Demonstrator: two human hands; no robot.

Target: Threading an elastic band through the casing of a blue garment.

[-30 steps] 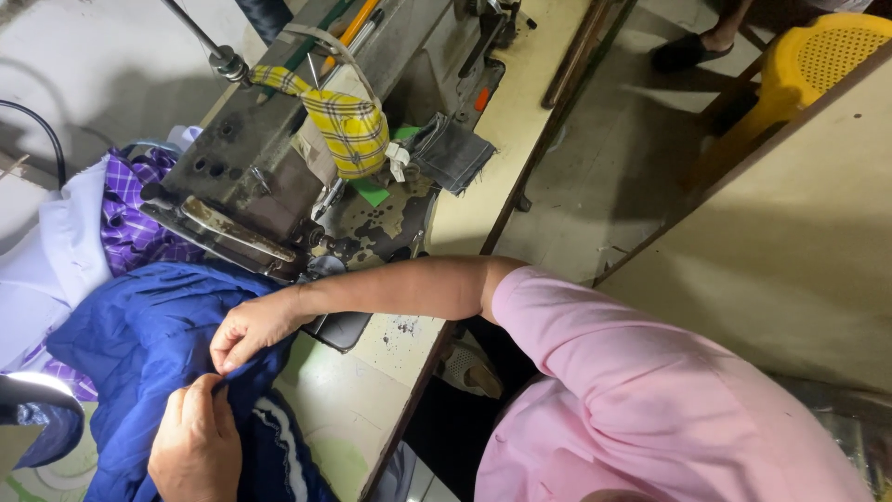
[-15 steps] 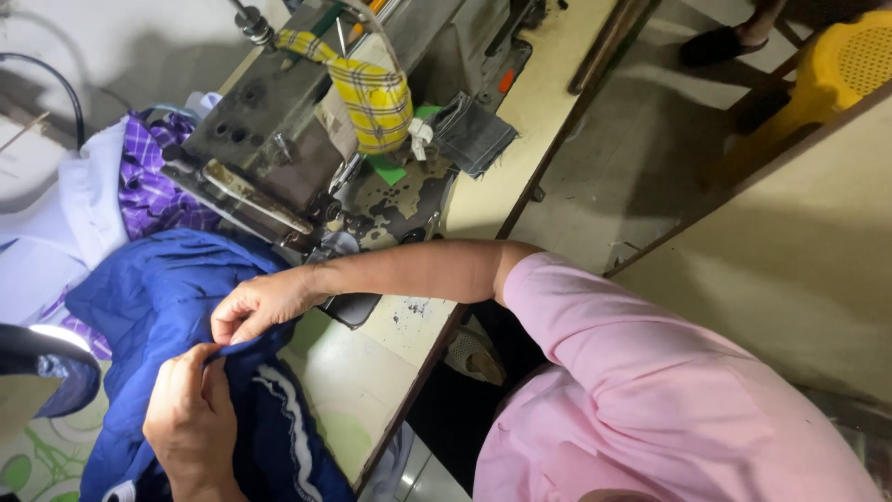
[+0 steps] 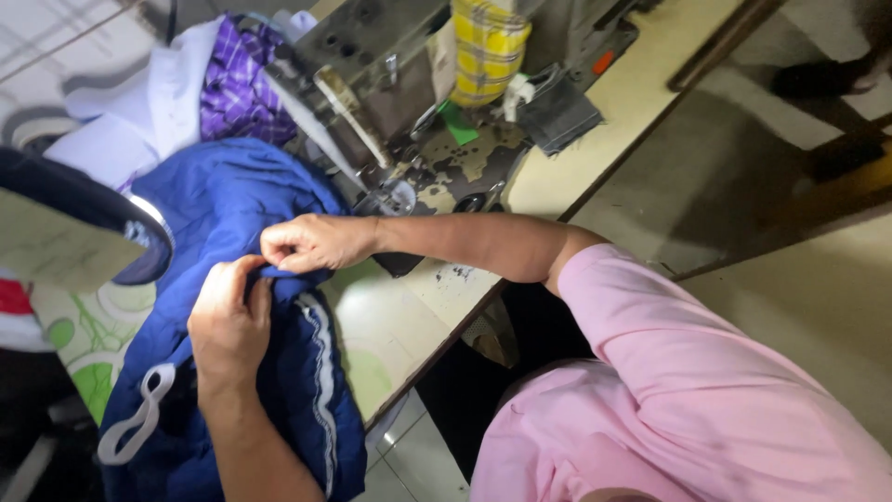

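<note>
A dark blue garment (image 3: 232,195) with a white striped trim (image 3: 321,344) lies over the table's edge in front of the sewing machine (image 3: 372,70). My right hand (image 3: 311,244), on the pink-sleeved arm, pinches a fold of the blue cloth. My left hand (image 3: 228,311) comes up from below and grips the same fold, its fingers touching the right hand's. A white loop of tape (image 3: 139,418) hangs from the garment's lower part.
Purple checked cloth (image 3: 232,88) and white cloth (image 3: 158,102) are piled behind the garment. A yellow checked cloth (image 3: 488,46) hangs on the machine, with a dark patch (image 3: 557,112) beside it. The cream table (image 3: 595,139) ends at right; a dark curved object (image 3: 84,209) juts in at left.
The two hands have closed together on the blue fold, the left one rising to meet the right. The view has swung so the machine sits higher in the picture.
</note>
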